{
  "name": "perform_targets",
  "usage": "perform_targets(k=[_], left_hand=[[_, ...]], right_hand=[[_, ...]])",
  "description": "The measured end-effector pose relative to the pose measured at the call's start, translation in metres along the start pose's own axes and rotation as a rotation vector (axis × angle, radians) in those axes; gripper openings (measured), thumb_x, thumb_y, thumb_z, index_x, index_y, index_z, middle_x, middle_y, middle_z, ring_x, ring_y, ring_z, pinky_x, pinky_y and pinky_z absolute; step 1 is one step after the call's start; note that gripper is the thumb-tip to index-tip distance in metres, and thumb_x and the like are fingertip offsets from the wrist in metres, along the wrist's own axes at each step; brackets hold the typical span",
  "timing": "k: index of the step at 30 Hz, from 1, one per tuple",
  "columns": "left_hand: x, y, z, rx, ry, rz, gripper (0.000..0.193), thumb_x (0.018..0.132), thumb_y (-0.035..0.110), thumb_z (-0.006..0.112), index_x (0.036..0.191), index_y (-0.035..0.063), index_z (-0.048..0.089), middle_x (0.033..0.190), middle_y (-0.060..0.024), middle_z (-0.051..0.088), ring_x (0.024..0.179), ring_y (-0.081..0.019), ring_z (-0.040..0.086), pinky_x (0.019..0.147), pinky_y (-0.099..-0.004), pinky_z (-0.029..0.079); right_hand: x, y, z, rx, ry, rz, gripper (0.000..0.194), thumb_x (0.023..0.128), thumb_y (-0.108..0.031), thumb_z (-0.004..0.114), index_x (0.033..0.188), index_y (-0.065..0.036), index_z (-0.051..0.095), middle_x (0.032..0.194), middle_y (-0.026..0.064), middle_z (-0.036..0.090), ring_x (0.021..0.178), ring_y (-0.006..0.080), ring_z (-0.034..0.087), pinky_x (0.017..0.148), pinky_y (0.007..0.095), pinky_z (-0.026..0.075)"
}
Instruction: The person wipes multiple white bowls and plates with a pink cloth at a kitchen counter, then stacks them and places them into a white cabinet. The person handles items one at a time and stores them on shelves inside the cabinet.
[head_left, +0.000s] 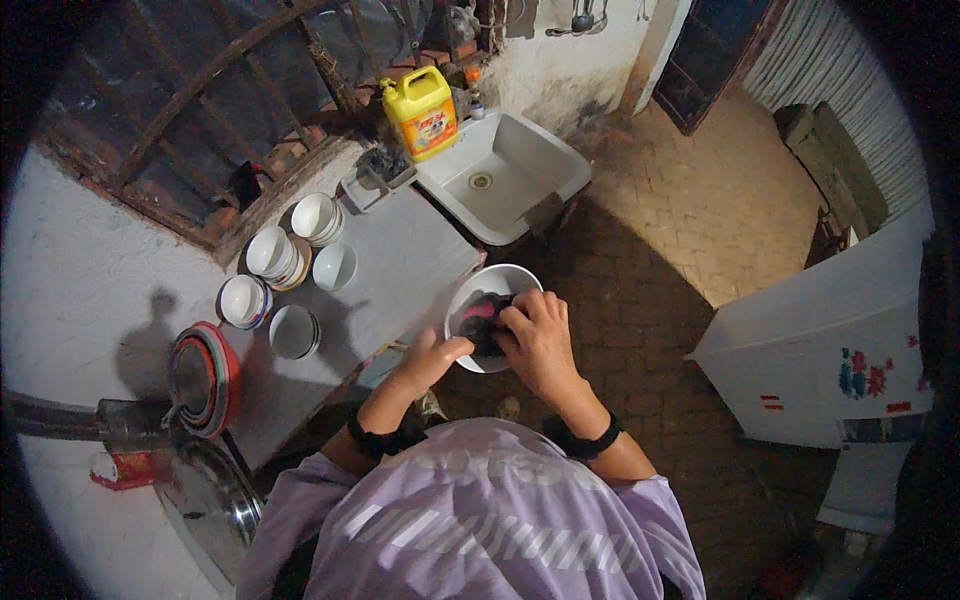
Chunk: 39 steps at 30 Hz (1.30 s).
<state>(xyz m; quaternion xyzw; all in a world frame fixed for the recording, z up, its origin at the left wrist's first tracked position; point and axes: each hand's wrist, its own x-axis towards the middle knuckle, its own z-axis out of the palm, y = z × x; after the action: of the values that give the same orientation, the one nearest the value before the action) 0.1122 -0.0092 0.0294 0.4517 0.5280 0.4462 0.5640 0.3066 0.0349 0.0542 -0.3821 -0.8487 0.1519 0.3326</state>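
Note:
A white bowl (504, 278) is held up in front of my body, beside the corner of the counter, with its mouth turned up towards me. My left hand (427, 362) grips its near-left rim, thumb over the edge and the other fingers hidden beneath. Inside the bowl my right hand (541, 341) presses a dark cloth or scrubbing pad (474, 325) with a pink-red patch against the wall. My fingers cover part of this pad, so its exact kind cannot be told.
Left is a grey counter (401, 247) with stacked white bowls (274, 253), a single bowl (335, 267) and nested colanders or basins (202, 379). Ahead stand a white sink (525, 161) and a yellow detergent jug (424, 116). A white cabinet-like appliance (817, 352) stands right, a metal lid (206, 487) lower left.

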Motion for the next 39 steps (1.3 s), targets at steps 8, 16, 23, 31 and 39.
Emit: perform_targets(k=[8, 16, 23, 31, 39], left_hand=[[-0.01, 0.007, -0.004, -0.279, 0.203, -0.012, 0.071, 0.071, -0.002, 0.065, 0.138, 0.0021, 0.041, 0.121, -0.0092, 0.053, 0.113, -0.0202, 0.051, 0.097, -0.034, 0.042], [-0.031, 0.045, -0.003, -0.225, 0.227, 0.113, 0.071, 0.074, 0.0, 0.065, 0.139, 0.0005, 0.036, 0.127, -0.0114, 0.05, 0.117, -0.0208, 0.049, 0.1, -0.0355, 0.04], [-0.043, 0.068, 0.001, -0.071, 0.234, 0.232, 0.074, 0.076, 0.005, 0.065, 0.142, -0.0003, 0.032, 0.133, -0.0133, 0.047, 0.124, -0.0225, 0.046, 0.105, -0.0366, 0.036], [-0.039, 0.082, 0.011, 0.045, 0.208, 0.414, 0.076, 0.079, 0.006, 0.064, 0.145, -0.0009, 0.027, 0.139, -0.0145, 0.042, 0.128, -0.0241, 0.042, 0.107, -0.0379, 0.035], [-0.036, 0.082, 0.018, 0.15, 0.276, 0.471, 0.076, 0.078, 0.008, 0.067, 0.143, -0.0014, 0.03, 0.136, -0.0145, 0.044, 0.126, -0.0241, 0.044, 0.105, -0.0375, 0.037]], right_hand=[[-0.064, 0.045, -0.074, 0.617, 0.547, 0.565, 0.011, 0.097, -0.01, 0.057, 0.103, -0.005, 0.05, 0.095, 0.0017, 0.053, 0.088, 0.0106, 0.05, 0.08, 0.0256, 0.043], [-0.119, 0.1, -0.08, 1.172, 0.83, 1.027, 0.017, 0.097, -0.025, 0.061, 0.099, -0.009, 0.057, 0.083, 0.0023, 0.062, 0.07, 0.0141, 0.06, 0.059, 0.0299, 0.049], [-0.13, 0.115, -0.062, 1.303, 0.763, 1.084, 0.022, 0.095, -0.029, 0.063, 0.107, -0.011, 0.059, 0.094, -0.0003, 0.061, 0.08, 0.0136, 0.059, 0.066, 0.0315, 0.049], [-0.102, 0.101, -0.06, 1.455, 0.613, 0.934, 0.018, 0.099, -0.024, 0.057, 0.11, -0.01, 0.058, 0.098, 0.0011, 0.062, 0.087, 0.0133, 0.06, 0.079, 0.03, 0.051], [-0.089, 0.083, -0.06, 1.524, 0.51, 1.025, 0.016, 0.099, -0.024, 0.057, 0.111, -0.013, 0.057, 0.095, -0.0011, 0.061, 0.083, 0.0122, 0.06, 0.075, 0.0291, 0.052]])
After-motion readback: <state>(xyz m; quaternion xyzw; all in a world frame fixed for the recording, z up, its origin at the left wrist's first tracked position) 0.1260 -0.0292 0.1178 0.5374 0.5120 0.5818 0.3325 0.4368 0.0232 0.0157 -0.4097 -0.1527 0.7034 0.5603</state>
